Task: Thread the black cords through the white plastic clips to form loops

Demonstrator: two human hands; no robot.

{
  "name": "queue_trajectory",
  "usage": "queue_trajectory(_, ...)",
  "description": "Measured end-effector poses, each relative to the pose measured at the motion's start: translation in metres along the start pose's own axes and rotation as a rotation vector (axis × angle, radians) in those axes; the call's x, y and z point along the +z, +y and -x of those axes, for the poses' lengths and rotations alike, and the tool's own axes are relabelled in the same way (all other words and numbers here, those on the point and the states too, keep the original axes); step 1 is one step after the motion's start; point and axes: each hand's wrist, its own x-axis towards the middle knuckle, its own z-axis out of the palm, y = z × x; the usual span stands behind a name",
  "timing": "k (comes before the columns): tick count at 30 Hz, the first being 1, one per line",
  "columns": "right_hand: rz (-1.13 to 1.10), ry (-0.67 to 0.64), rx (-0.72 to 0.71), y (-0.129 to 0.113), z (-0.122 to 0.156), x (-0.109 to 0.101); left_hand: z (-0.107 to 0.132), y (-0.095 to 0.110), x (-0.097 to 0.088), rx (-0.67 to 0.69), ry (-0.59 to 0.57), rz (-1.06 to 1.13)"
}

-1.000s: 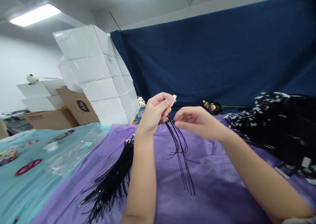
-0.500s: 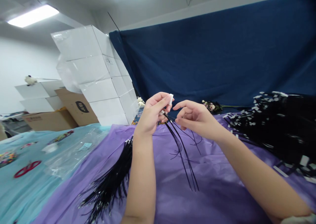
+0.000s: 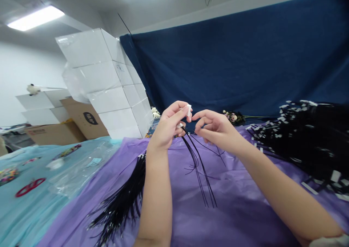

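My left hand (image 3: 172, 121) is closed, with a small white tag (image 3: 189, 110) pinched between thumb and forefinger. Its lower fingers hold a bunch of thin black cords (image 3: 195, 145) with a white end piece, and the loose ends hang over the purple cloth. My right hand (image 3: 215, 128) is just right of the tag, forefinger stretched toward my left fingertips and the other fingers loosely bent. Nothing shows clearly in its fingers. A few thin strands (image 3: 215, 152) pass below it. What lies behind the fingers is hidden.
A bundle of black cords (image 3: 120, 199) lies beside my left forearm. On the right is a large heap of black cords with white tags (image 3: 308, 134). Red-handled scissors (image 3: 30, 187) and a clear plastic bag (image 3: 81, 170) rest on the blue cloth. White boxes (image 3: 117, 90) stand stacked behind.
The hanging cords have swung slightly left, and the thin strands under my right hand have shifted. My right hand has moved only slightly; my left hand keeps its hold.
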Motion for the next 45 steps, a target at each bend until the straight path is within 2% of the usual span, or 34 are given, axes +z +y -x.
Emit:
queue_trajectory(7,-0.081,0.014,0.038,-0.002,-0.001,-0.005,0.001,0.000,-0.001,-0.005,0.034,-0.016)
queue_trajectory(12,-0.461,-0.024,0.156,-0.008,-0.003,-0.019,0.000,0.000,-0.001,0.009,0.069,-0.020)
queue_trajectory(15,-0.667,0.079,0.258,-0.015,-0.005,-0.029,0.000,-0.001,-0.001,0.005,0.076,-0.019)
queue_trajectory(17,-0.786,0.176,0.270,-0.020,-0.006,-0.036,-0.001,-0.001,-0.002,-0.001,0.078,-0.021)
queue_trajectory(22,-0.850,0.298,0.055,-0.023,-0.006,-0.057,-0.002,-0.002,-0.003,-0.011,0.086,-0.016)
queue_trajectory(27,-1.146,0.376,-0.171,-0.019,-0.005,-0.070,-0.002,-0.002,-0.002,-0.027,0.085,-0.016)
queue_trajectory(29,-1.088,0.424,-0.202,-0.020,-0.004,-0.071,-0.002,-0.002,0.000,-0.037,0.084,-0.024)
queue_trajectory(33,-0.749,0.549,-0.174,-0.024,-0.002,-0.069,-0.002,-0.002,0.001,-0.049,0.079,-0.041)
queue_trajectory(37,-0.590,0.546,-0.147,-0.027,-0.002,-0.062,-0.002,-0.001,0.001,-0.053,0.085,-0.066)
queue_trajectory(39,-0.570,0.494,-0.153,-0.027,-0.001,-0.056,-0.001,-0.001,0.001,-0.052,0.083,-0.079)
queue_trajectory(41,-0.512,0.379,-0.147,-0.027,0.001,-0.049,-0.001,-0.001,0.002,-0.049,0.071,-0.090)
queue_trajectory(45,-0.133,0.061,-0.040,-0.024,0.008,-0.039,0.000,-0.001,0.006,-0.052,0.024,-0.108)
